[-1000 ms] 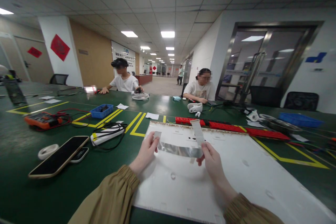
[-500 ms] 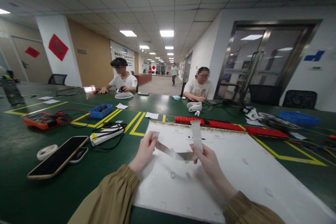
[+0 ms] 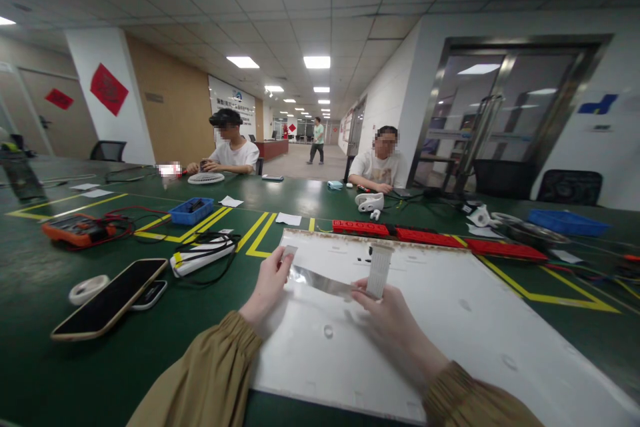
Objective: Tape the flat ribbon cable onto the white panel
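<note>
A flat ribbon cable [image 3: 320, 280], greyish and shiny, stretches between my two hands above a large white panel [image 3: 465, 347]. Pinched in my left hand [image 3: 266, 285] is one end of the cable, its pale tip showing past the fingers. My right hand [image 3: 395, 320] is closed on the cable near the other end, where a ribbed, lighter length stands up above the fingers. Between the hands the cable sags slightly. The panel lies flat on the green table, with brownish residue along its far edge.
Beyond the panel lie red strips [image 3: 420, 237]. On the left are a phone [image 3: 113, 297], a white roll [image 3: 89, 289], a white box with black cable [image 3: 203, 255], a blue tray [image 3: 191, 211] and an orange multimeter [image 3: 77, 230]. Two people sit across the table.
My right hand has shifted its grip along the cable, and the cable is pulled straighter. The left hand rises slightly. Across the table, a person has moved a white round grille leftward.
</note>
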Tool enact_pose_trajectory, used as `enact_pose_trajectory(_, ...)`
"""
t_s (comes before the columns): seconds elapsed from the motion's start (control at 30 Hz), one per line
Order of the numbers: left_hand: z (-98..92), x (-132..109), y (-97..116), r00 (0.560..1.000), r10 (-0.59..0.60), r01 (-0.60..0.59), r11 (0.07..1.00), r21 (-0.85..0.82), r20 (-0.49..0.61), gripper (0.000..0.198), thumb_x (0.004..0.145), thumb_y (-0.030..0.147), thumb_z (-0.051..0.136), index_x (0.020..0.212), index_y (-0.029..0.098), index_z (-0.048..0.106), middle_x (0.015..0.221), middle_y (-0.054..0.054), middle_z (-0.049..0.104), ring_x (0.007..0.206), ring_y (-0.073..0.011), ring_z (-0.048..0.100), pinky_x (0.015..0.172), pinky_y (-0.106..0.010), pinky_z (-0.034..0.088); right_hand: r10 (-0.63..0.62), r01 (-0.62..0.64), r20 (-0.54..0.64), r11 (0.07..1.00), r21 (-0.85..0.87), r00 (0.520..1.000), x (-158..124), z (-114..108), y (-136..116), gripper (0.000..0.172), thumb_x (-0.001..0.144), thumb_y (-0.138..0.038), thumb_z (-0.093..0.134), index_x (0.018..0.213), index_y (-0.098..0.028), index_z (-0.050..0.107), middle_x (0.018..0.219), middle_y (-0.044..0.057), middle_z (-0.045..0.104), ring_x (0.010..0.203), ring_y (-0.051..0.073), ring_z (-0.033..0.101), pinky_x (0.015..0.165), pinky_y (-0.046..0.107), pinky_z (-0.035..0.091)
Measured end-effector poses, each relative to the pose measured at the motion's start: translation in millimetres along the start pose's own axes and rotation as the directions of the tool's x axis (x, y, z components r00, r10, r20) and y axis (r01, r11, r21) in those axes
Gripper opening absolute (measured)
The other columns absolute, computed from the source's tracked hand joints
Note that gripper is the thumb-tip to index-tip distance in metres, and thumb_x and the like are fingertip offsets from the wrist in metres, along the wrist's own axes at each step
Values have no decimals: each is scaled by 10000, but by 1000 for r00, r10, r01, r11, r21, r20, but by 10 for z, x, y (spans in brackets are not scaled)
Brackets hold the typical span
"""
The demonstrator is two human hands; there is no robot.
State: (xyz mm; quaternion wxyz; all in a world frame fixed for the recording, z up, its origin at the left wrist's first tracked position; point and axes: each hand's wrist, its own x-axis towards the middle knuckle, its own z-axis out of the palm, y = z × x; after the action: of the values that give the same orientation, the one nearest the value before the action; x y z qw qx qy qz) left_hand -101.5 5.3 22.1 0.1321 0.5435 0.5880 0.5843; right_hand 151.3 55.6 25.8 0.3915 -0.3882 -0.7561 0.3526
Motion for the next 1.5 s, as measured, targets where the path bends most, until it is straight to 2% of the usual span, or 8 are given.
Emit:
enact_pose_trajectory(0.2,34,-7,-34,996,-15,21,997,-68,87,221,856,379,418,761,186,469,666,7,586,506,-114,502,508,-220,378,-139,136,-17,982,-130,990,16,-22,62,200,781,-312,545,770,-150,661,794,66,668,776,203,611,724,303,443)
enact_pose_trajectory(0.4,27,-12,0,987,40,-35,999,-31,157,262,860,376,419,822,161,565,788,-47,628,694,-164,572,652,-268,425,-270,295,137,929,-222,953,-26,-131,-66,161,774,-247,518,804,-170,657,852,66,635,811,194,579,728,296,424)
enact_pose_trajectory(0.6,-6,-5,30,990,45,-40,998,-38,137,432,894,434,330,821,140,638,797,-70,648,738,-186,577,697,-292,437,-243,298,208,907,-298,947,-48,-148,-153,158,666,-174,567,806,-172,640,858,68,637,842,216,560,747,313,411)
enact_pose_trajectory(0.8,-36,4,30,992,-6,11,999,-40,122,569,887,518,316,649,130,657,690,-92,649,697,-206,588,684,-303,432,-181,263,267,913,-312,947,-43,-132,-112,237,676,-143,544,886,-156,652,905,88,645,883,223,566,781,321,412)
enact_pose_trajectory(0.93,-71,8,14,991,-4,-9,995,95,135,547,887,507,325,636,147,651,660,-72,643,672,-202,581,653,-290,401,-155,251,295,913,-322,943,-51,-128,-122,240,685,-129,536,890,-155,657,899,92,647,889,222,570,790,320,415)
enact_pose_trajectory(1.13,-98,-29,61,950,79,-219,860,461,303,360,878,351,396,643,183,610,701,-47,604,710,-188,549,657,-270,364,-159,251,292,917,-311,943,-58,-121,-99,262,684,-89,496,874,-155,663,879,97,643,869,214,571,791,315,425)
enact_pose_trajectory(1.3,-85,-40,40,902,143,-332,834,442,407,269,870,266,405,778,181,643,835,-71,605,840,-205,545,770,-302,397,-175,308,369,888,-341,913,-47,-159,-80,334,699,-63,434,922,-170,658,935,89,652,904,214,563,803,320,421)
enact_pose_trajectory(1.5,-41,-55,-143,836,203,-440,803,402,511,288,886,241,383,1057,184,607,1073,-102,580,1008,-223,517,920,-361,391,-158,364,495,862,-353,855,-64,-231,-121,413,744,-62,412,1046,-210,652,1042,67,651,958,217,566,833,321,413)
